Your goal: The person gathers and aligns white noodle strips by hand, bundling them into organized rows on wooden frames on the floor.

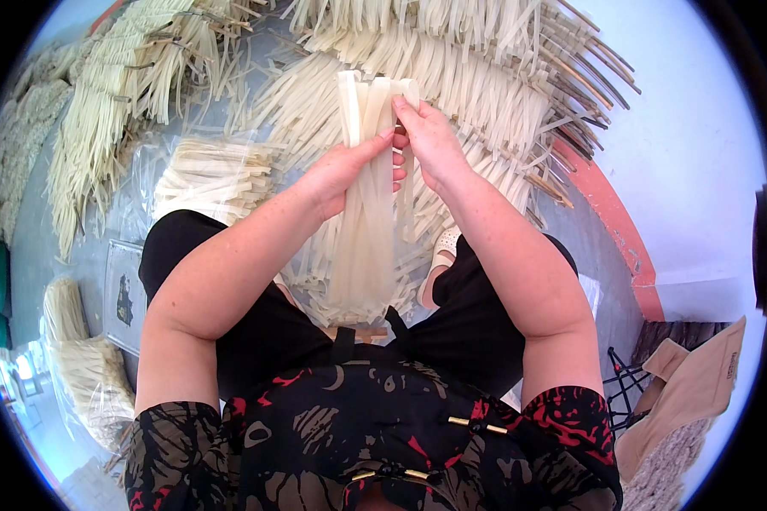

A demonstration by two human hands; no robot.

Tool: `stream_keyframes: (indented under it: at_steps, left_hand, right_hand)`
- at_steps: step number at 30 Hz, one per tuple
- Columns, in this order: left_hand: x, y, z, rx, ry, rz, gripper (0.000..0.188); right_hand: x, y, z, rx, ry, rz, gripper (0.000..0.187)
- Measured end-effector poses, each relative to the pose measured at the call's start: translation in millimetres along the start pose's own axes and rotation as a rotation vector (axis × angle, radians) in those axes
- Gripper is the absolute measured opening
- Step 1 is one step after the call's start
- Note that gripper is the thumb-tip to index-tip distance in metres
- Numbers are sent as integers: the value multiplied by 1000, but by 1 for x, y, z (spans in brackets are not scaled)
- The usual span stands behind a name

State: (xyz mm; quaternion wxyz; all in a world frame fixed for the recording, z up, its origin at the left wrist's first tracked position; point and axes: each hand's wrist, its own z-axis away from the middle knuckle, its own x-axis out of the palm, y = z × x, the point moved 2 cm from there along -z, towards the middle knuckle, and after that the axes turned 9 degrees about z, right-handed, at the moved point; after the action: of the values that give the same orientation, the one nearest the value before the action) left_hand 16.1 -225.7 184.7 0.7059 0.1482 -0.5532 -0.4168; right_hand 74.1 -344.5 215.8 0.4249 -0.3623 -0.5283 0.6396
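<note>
A bunch of long, flat, cream-coloured strips (pixel 365 230) hangs down in front of me between my knees, its upper ends level with my fingers. My left hand (pixel 347 170) is closed around the bunch a little below its top, the thumb lying across the front. Higher up on the right side, my right hand (pixel 428 140) pinches the folded top of a strip between thumb and fingers. The lower ends of the bunch reach down near loose strips on the floor. Part of my left hand's fingers shows behind the bunch.
Large heaps of similar strips on sticks (pixel 486 85) lie ahead, with another heap (pixel 119 94) at far left. A stack of strips in clear plastic (pixel 213 179) sits by my left knee. Wrapped bundles (pixel 89 366) lie at left, a cardboard piece (pixel 686 383) at right.
</note>
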Motion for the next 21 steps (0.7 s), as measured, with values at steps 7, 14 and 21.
stream_keyframes:
  at_steps: [7,14,21]
  left_hand:
    - [-1,2,-2,5,41,84,41]
    - [-3,5,1,95,30,-7,38]
    - [-6,6,1,71,63,41,35]
  right_hand:
    - [-6,-1,-3,20,16,72,34]
    - [2,-5,1,22,16,178,41]
    - [-12,-3,-4,121,88,-4,36]
